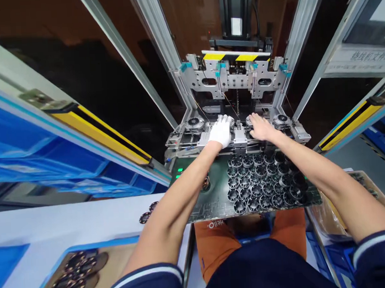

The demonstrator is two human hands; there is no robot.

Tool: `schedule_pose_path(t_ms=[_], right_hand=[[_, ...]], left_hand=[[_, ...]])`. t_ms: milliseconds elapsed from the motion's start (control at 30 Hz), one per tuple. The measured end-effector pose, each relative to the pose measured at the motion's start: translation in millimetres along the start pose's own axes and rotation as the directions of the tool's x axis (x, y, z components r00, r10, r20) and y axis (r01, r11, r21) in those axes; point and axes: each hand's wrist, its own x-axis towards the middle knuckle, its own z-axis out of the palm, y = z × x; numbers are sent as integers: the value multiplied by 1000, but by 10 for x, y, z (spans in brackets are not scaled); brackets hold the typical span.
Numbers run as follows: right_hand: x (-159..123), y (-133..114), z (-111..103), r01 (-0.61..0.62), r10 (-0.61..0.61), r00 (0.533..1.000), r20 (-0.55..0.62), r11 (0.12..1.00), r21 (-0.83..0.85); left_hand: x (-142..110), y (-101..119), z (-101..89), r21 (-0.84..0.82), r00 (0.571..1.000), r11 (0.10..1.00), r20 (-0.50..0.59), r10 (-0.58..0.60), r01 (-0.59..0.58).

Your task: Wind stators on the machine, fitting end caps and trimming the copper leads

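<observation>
Holding spread left hand (220, 131) and spread right hand (261, 127) between left ring (194, 122) and right ring (281, 118). Looking dark, round and slotted.

From here I see a green bench top (215, 205) carrying packed metal rings (261, 183) and one copper-wound ring (206, 184); the white table (114, 214) beside it bears dark rings (145, 217) and a blue-edged tray (117, 257)
</observation>
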Motion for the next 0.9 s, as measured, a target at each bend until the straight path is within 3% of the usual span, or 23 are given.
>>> schedule_pose_path(t_ms=[100,167,233,300,367,467,533,633,800,900], right_hand=[[-534,105,-342,23,-19,998,-57,997,75],[-1188,294,-579,4,16,988,-153,992,127],[-1999,466,-626,-98,144,954,-261,979,181],[-2808,554,-418,-264,326,884,-336,940,218],[-3455,559,-27,-413,468,809,-355,883,222],[-3968,539,563,-503,545,793,-273,838,213],[-4067,568,788,-519,554,804,-217,831,202],[-4046,638,870,-534,561,810,-172,826,179],[-4015,678,771,-512,527,840,-128,849,135],[-4379,713,644,-539,545,824,-154,838,85]], left_hand=[[-414,-160,-175,-19,999,1000,-53,8,-9],[-1001,-321,-254,-38,991,999,-136,2,-7],[-1790,-359,-164,-133,948,990,-318,-8,-37],[-2656,-197,115,-294,886,954,-424,-187,61],[-3448,143,497,-439,785,880,-474,-398,181],[-4272,778,1000,-520,731,812,-442,-520,263],[-4546,1140,1193,-573,739,761,-362,-568,304],[-4650,1459,1302,-639,785,692,-216,-580,335],[-4484,1532,1314,-721,840,610,-72,-538,329],[-4417,1571,1318,-762,879,568,4,-477,312]])
